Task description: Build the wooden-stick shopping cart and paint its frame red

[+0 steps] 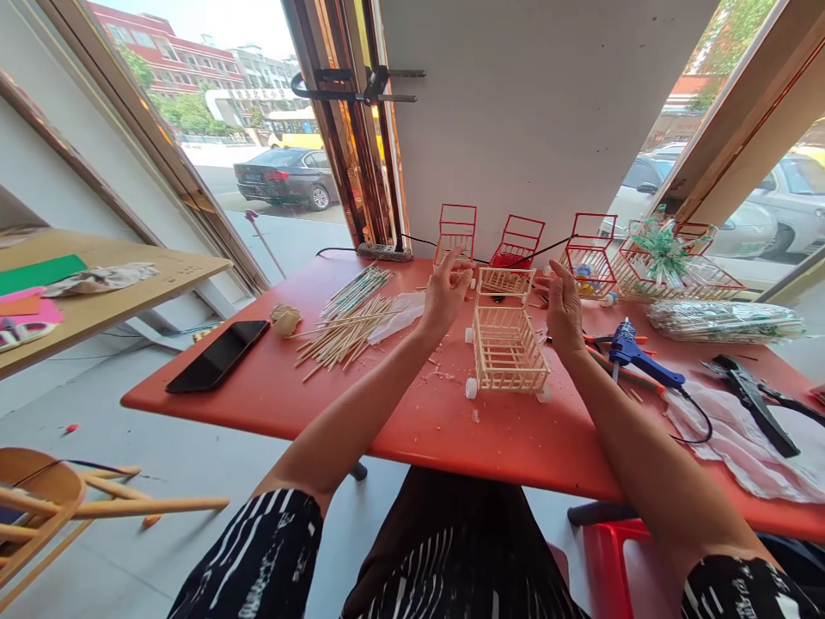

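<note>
A small cart built of pale wooden sticks (509,348) stands on the red table (361,413), with white wheels at its corners. A second stick basket (504,281) sits just behind it. My left hand (443,297) is raised to the left of that basket, fingers apart, fingertips near its left edge. My right hand (565,308) is to the right of it, fingers curled loosely beside the cart's far right corner. Whether either hand pinches a stick I cannot tell.
Loose wooden sticks (339,335) and green-striped straws (356,291) lie left of centre, beside a black phone (217,355). A blue glue gun (635,357) and a black tool (754,400) lie at the right. Red wire carts (519,239) line the far edge.
</note>
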The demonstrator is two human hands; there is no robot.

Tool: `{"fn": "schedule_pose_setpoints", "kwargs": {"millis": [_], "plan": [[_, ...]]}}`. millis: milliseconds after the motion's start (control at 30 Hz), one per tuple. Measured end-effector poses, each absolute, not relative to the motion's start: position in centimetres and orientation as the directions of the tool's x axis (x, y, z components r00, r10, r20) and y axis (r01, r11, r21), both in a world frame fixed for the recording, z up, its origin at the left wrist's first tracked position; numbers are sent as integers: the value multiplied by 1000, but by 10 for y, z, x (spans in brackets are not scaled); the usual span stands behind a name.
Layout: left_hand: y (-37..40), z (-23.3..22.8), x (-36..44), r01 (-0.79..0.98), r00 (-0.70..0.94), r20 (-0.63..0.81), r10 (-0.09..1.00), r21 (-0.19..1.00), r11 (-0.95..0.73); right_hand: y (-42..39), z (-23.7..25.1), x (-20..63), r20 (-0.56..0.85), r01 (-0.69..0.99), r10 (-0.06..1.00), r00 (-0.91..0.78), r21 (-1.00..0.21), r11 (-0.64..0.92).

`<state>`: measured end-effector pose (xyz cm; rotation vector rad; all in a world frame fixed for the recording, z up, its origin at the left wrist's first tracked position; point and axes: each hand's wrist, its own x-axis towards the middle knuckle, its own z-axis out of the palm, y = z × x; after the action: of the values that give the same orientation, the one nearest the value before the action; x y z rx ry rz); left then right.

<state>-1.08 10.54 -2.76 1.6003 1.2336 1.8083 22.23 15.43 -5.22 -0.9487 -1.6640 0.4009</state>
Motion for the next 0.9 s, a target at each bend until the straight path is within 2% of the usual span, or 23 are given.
{"fn": "schedule_pose_setpoints", "kwargs": {"millis": [100,333,600,900], "plan": [[108,-28,-6,254,-259,560,787,826,-504,150,-49,218,623,299,782,-3,-746,595],[101,-42,0,236,-354,605,713,795,-558,146,-50,215,642,312,767,-12,-726,613],[88,-39,-5,360,-157,740,653,659,-660,131,-44,207,687,401,726,-46,-652,643],[87,-40,-8,375,-53,740,671,637,-673,124,-41,207,705,433,704,-85,-610,663]]}}
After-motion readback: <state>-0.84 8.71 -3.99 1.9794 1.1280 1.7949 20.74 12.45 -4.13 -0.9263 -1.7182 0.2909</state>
